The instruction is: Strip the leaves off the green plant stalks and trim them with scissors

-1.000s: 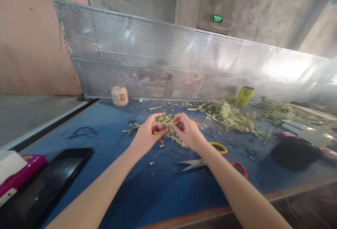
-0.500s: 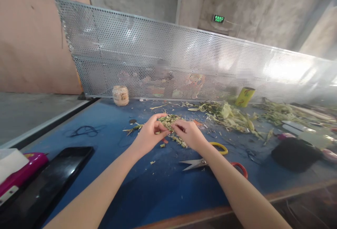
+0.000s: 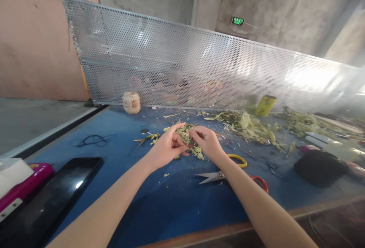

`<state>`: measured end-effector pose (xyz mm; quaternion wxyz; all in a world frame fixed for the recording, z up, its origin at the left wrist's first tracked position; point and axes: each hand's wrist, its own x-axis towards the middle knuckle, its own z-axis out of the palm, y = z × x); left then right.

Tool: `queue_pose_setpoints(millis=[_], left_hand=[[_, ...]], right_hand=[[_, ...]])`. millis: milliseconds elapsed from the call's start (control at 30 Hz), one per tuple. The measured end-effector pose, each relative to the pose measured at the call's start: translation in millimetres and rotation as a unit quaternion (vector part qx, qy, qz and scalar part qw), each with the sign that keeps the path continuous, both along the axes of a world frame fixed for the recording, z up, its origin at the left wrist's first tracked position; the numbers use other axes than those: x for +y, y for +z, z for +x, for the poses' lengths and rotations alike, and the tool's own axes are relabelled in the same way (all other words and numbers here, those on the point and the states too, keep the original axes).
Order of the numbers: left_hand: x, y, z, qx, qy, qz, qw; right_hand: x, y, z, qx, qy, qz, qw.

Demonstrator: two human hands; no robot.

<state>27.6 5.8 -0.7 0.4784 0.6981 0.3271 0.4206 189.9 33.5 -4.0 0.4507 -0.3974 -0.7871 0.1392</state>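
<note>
At the middle of the blue table, my left hand (image 3: 167, 144) is curled, with its index finger and thumb around a clump of shredded green plant bits (image 3: 184, 133). My right hand (image 3: 205, 138) is closed in a pinch at the clump's right edge. What lies between those fingertips is too small to make out. More pale green scraps (image 3: 197, 151) lie just below the hands. Scissors (image 3: 212, 177) with a yellow and a red handle rest partly open under my right forearm, their blades pointing left.
Piles of pale husk strips (image 3: 248, 126) lie at the back right near a yellow can (image 3: 265, 106). A twine-wrapped jar (image 3: 131, 102) stands by the perforated metal screen (image 3: 159, 50). A black phone (image 3: 74, 179) lies at left, a dark rounded object (image 3: 321, 167) at right.
My left hand has shifted slightly right and down, and its fingers have moved around the clump. The right hand still pinches, its fingertips a little higher. The scissors lie as before.
</note>
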Motion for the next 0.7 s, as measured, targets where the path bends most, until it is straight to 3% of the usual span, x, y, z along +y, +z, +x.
queue_pose_setpoints(millis=[167,367,567,700], left_hand=[[0.6,0.1,0.3,-0.004,0.009,0.001,1.000],[4.8,-2.8,-0.4,-0.024,0.069,-0.006,0.997],[6.2,-0.4,-2.5,-0.052,0.105,0.002,0.993],[5.4,1.2,-4.4,0.003,0.129,0.068,0.989]], right_hand=[[1.8,1.4,1.7,0.040,0.000,-0.052,0.998],[3.3,4.2,3.4,0.116,0.098,-0.143,0.978],[-4.0,9.6,5.9,0.011,0.092,-0.127,0.988],[-0.7,7.2,8.2,0.036,0.026,-0.071,0.996]])
